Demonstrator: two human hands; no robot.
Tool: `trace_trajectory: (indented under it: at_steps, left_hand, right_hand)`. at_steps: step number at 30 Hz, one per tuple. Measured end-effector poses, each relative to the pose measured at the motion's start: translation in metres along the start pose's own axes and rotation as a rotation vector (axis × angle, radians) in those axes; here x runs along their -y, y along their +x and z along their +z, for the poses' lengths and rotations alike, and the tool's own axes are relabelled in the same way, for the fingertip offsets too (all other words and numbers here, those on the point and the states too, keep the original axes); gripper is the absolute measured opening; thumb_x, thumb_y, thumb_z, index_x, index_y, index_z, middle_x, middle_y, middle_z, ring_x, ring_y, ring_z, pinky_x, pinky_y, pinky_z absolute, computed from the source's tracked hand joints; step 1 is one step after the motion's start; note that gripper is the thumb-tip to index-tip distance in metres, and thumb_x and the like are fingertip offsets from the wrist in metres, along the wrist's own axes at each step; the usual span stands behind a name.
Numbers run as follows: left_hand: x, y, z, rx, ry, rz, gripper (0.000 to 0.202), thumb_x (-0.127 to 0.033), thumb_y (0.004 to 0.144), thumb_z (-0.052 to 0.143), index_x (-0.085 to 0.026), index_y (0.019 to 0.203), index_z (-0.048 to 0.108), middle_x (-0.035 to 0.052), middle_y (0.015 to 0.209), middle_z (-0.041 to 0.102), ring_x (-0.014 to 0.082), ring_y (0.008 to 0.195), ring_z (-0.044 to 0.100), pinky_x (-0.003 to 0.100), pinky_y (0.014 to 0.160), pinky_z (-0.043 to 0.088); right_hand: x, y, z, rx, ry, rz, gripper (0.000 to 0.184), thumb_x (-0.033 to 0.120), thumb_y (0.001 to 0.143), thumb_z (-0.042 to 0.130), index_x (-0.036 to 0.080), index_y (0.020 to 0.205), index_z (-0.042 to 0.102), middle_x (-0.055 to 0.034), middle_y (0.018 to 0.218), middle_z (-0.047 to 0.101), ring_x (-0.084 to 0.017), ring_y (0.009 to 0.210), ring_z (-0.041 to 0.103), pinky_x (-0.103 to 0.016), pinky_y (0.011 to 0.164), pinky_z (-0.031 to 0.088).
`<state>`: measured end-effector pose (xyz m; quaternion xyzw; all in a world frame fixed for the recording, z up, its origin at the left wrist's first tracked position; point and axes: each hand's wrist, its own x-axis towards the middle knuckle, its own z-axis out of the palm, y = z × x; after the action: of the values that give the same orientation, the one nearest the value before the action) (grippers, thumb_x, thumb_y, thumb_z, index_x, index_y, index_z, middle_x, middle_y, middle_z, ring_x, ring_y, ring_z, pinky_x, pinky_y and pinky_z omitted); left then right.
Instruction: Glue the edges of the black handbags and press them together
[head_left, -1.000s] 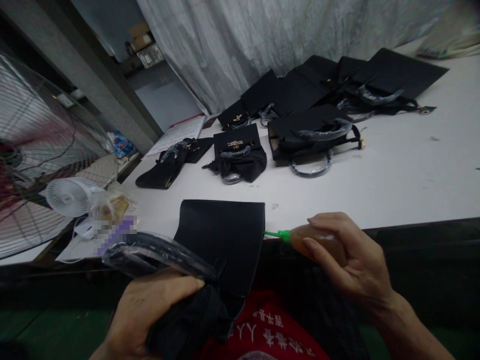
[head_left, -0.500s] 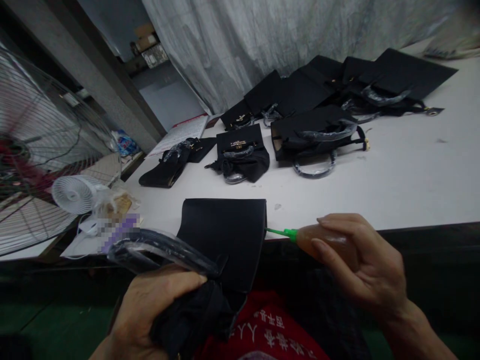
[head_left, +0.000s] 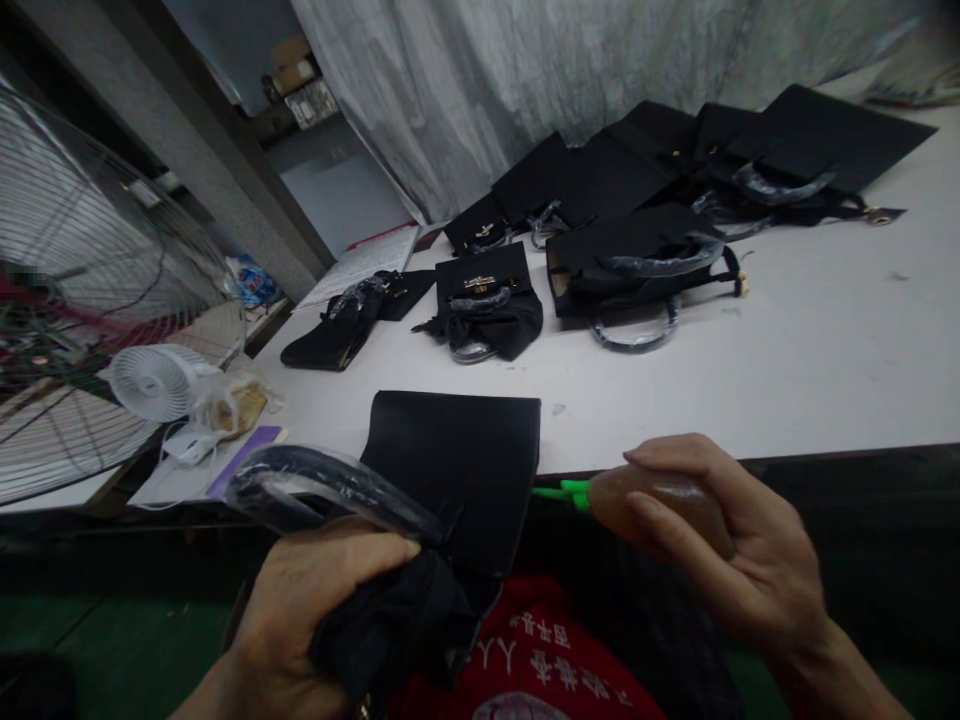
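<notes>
My left hand (head_left: 315, 615) is closed round the bunched lower part of a black handbag (head_left: 457, 480), whose flat flap hangs over the near edge of the white table (head_left: 825, 340). The bag's plastic-wrapped handle (head_left: 330, 490) arches above my left hand. My right hand (head_left: 735, 555) grips a small brownish squeeze bottle (head_left: 660, 500). Its green nozzle (head_left: 562, 492) points left and touches the right edge of the bag's flap.
Several black handbags (head_left: 637, 255) with wrapped handles lie across the middle and back of the table. A large wire-guard fan (head_left: 90, 300) and a small white fan (head_left: 161, 380) stand at the left. A grey curtain (head_left: 562, 70) hangs behind. A red garment with white print (head_left: 525, 660) covers my lap.
The view has drifted slightly, and my right hand with the bottle sits a little lower and further right. The nozzle stays at the flap's edge. My left hand keeps its grip.
</notes>
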<state>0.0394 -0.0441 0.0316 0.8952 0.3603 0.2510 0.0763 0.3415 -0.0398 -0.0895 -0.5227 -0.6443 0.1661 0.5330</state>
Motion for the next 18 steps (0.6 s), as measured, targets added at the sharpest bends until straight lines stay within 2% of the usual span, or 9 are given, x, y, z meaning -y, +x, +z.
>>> trace_trajectory:
  at_steps: [4, 8, 13, 18]
  left_hand:
    - [0.0008, 0.0000, 0.0003, 0.012, -0.019, 0.024, 0.033, -0.016, 0.073, 0.063, -0.022, 0.105, 0.058, 0.0001, 0.081, 0.073, 0.0139, 0.069, 0.069, 0.019, 0.061, 0.054]
    - [0.0031, 0.0001, 0.0004, -0.029, -0.033, 0.022, 0.031, -0.019, 0.073, 0.062, -0.022, 0.104, 0.059, 0.0003, 0.080, 0.072, 0.0146, 0.068, 0.068, 0.021, 0.061, 0.055]
    - [0.0044, 0.0013, -0.0015, 0.016, -0.029, 0.049, 0.032, -0.018, 0.072, 0.064, -0.021, 0.104, 0.059, 0.0003, 0.079, 0.072, 0.0147, 0.067, 0.068, 0.021, 0.059, 0.054]
    - [0.0041, -0.0011, -0.0004, -0.038, -0.022, 0.021, 0.027, -0.022, 0.075, 0.061, -0.022, 0.102, 0.061, 0.0004, 0.081, 0.073, 0.0145, 0.069, 0.068, 0.022, 0.062, 0.055]
  right_hand:
    - [0.0004, 0.0023, -0.0004, -0.076, -0.062, -0.002, 0.023, 0.030, 0.082, 0.062, 0.022, 0.103, 0.058, -0.0061, 0.096, 0.062, -0.023, 0.083, 0.061, -0.035, 0.070, 0.050]
    - [-0.0015, 0.0037, -0.0051, 0.031, -0.005, 0.049, 0.018, 0.032, 0.084, 0.060, 0.023, 0.099, 0.059, -0.0039, 0.094, 0.063, -0.020, 0.078, 0.062, -0.031, 0.065, 0.050]
    - [-0.0004, 0.0041, -0.0050, -0.143, -0.013, 0.082, 0.017, 0.032, 0.084, 0.061, 0.024, 0.098, 0.060, -0.0036, 0.097, 0.062, -0.021, 0.086, 0.060, -0.033, 0.072, 0.048]
    - [-0.0026, 0.0034, -0.0004, -0.104, -0.056, 0.046, 0.020, 0.032, 0.083, 0.062, 0.022, 0.100, 0.059, -0.0039, 0.095, 0.061, -0.021, 0.083, 0.060, -0.033, 0.070, 0.048]
